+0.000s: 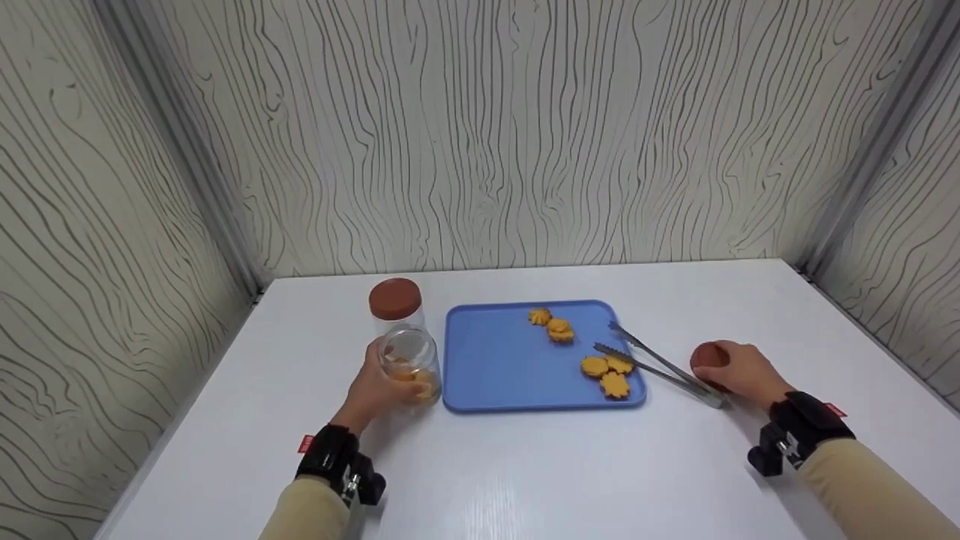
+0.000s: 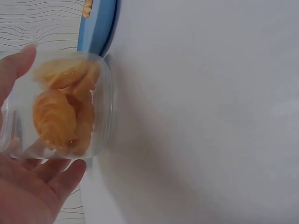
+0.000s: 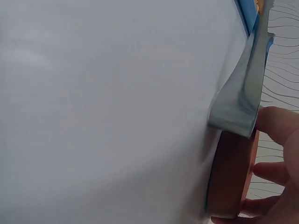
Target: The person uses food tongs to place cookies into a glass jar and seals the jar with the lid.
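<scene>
The clear, lidless plastic jar [image 1: 409,361] holding a few orange cookies stood on the white table [image 1: 525,472] just beside the left edge of the blue rectangular plastic tray [image 1: 495,360], and the left hand [image 1: 375,390] gripped it, fingers curled round its side. Behind it, near the tray's far left corner, stood a second clear jar with a reddish-brown screw lid [image 1: 395,300]. On the tray lay orange flower-shaped cookies [image 1: 606,371] in two small clusters, one near the far edge and one near the right front corner. A pair of metal tongs [image 1: 660,366] rested with its tips over the tray's right edge and its handle end on the table, just beside the right hand [image 1: 739,373]. That hand held a round reddish-brown lid [image 1: 709,357] flat on the table, fingers curved over it; in the right wrist view the tongs [image 3: 240,98] lay right against the lid [image 3: 229,177].
</scene>
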{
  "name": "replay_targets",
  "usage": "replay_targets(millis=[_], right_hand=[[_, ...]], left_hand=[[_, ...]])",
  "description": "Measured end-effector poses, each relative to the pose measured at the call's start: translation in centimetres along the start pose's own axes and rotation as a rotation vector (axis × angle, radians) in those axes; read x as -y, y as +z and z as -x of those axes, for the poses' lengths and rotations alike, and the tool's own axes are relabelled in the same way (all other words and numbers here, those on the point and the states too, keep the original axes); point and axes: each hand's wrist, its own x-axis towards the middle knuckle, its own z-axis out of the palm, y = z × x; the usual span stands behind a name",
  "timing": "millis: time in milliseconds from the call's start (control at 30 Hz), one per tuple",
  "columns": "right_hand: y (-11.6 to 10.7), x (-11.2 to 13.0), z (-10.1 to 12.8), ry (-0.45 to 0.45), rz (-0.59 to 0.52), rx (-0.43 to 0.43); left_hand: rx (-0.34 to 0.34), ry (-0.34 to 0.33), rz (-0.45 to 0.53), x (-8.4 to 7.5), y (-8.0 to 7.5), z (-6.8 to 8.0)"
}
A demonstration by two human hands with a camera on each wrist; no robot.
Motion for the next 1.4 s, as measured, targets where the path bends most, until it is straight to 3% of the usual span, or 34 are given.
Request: replay_targets(millis=[267, 533, 1133, 1400], right_hand=[[-1.0, 1.3, 0.2, 0.000, -0.008, -0.062], [-2.1, 4.5, 0.5, -0.086, -0.059, -0.081], [0.2, 11.3, 1.5, -0.118, -0.090, -0.048], [0.9, 13.2, 1.5, -0.140, -0.098, -0.045]], left_hand=[[-0.020, 0.003, -0.013, 0.1, -0.2, 0.2], [-0.019, 0.010, -0.059, -0.1, -0.5, 0.3], [-0.013, -0.036, -0.039, 0.3, 0.0, 0.3], [-0.015, -0.003, -0.046, -0.1, 0.2, 0.2]])
